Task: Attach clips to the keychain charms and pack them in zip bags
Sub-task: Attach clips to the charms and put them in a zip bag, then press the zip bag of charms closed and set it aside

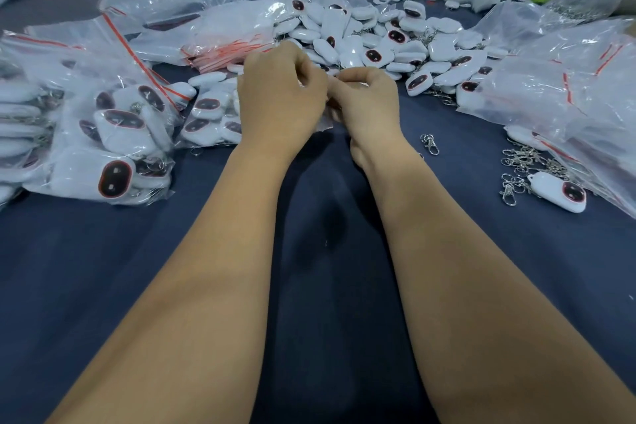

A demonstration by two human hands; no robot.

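Note:
My left hand [278, 96] and my right hand [368, 103] meet at the middle of the table, fingers curled and fingertips pinched together. Between and just under them shows a bit of clear plastic, a small zip bag [325, 122], which both hands hold. What the bag contains is hidden by my fingers. Behind the hands lies a big pile of white keychain charms [378, 41] with dark red-rimmed ovals. A loose metal clip [430, 143] lies to the right of my right wrist.
Filled zip bags of charms [113, 138] are stacked at the left. A stack of flat zip bags with red strips [227, 50] lies behind my left hand. At the right are several clips [523, 162], one charm [561, 191] and large plastic bags [568, 89]. Dark blue cloth [327, 268] covers the table.

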